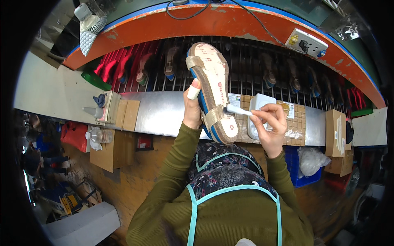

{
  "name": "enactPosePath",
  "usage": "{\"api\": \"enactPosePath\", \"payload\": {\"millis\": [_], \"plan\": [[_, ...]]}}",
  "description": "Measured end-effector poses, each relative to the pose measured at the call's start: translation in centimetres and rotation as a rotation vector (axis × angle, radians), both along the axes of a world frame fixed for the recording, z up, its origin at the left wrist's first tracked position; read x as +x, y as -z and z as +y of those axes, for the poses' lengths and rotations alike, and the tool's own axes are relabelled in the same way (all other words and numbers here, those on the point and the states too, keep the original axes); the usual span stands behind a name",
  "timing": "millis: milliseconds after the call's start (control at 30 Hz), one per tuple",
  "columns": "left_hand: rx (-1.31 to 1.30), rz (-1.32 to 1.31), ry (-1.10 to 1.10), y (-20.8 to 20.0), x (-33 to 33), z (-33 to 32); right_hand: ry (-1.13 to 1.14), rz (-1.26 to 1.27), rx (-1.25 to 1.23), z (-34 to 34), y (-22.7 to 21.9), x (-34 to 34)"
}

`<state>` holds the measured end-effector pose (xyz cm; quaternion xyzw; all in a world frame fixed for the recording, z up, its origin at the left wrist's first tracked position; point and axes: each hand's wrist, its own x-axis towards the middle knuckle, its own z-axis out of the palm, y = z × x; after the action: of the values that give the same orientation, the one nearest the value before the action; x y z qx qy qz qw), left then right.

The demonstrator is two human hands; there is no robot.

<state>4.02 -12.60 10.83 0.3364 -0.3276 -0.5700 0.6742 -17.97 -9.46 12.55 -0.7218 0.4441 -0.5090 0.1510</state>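
My left hand, its thumb wrapped with white tape, grips the side of an unfinished sandal. The sandal is held up with its pale insole facing me; it has tan straps and a blue layer along the edge. Between the thumb and fingers of my right hand is a small brush with a white handle. Its dark tip meets the sandal near the heel-side strap. Just behind my right fingers stands a white container, partly covered by them.
Beyond the metal ledge, more sandals sit on a rod rack under an orange-edged hood, lit red at both ends. A patterned board lies on the ledge. Cardboard boxes and a blue crate are at right.
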Motion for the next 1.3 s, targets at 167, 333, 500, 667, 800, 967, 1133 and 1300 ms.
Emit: {"api": "enactPosePath", "payload": {"millis": [167,333,500,667,800,967,1133,1300], "plan": [[-0.089,-0.088,-0.176,1.3,1.3,-0.4,-0.102,-0.051,0.228,2.2,-0.4,-0.5],[-0.147,-0.279,-0.277,1.5,2.0,-0.2,-0.077,-0.001,0.187,1.8,-0.5,-0.1],[-0.183,-0.383,-0.342,0.9,1.7,-0.1,0.064,0.169,-0.098,1.7,-0.7,0.2],[-0.122,-0.306,-0.249,2.2,2.4,-0.7,-0.006,0.109,-0.115,1.6,0.3,-0.2],[-0.065,-0.129,-0.114,1.8,2.2,-1.1,-0.043,0.149,-0.155,1.9,-0.1,-0.5],[-0.029,0.061,-0.105,-0.6,0.5,-1.8,0.026,-0.01,-0.106,1.7,1.1,-1.1],[0.011,0.158,0.033,-0.5,0.2,-2.6,-0.001,0.224,-0.295,2.8,0.6,-2.1],[0.023,0.2,0.176,0.4,-0.7,-3.4,0.034,0.235,-0.294,1.8,-0.9,-1.2]]}}
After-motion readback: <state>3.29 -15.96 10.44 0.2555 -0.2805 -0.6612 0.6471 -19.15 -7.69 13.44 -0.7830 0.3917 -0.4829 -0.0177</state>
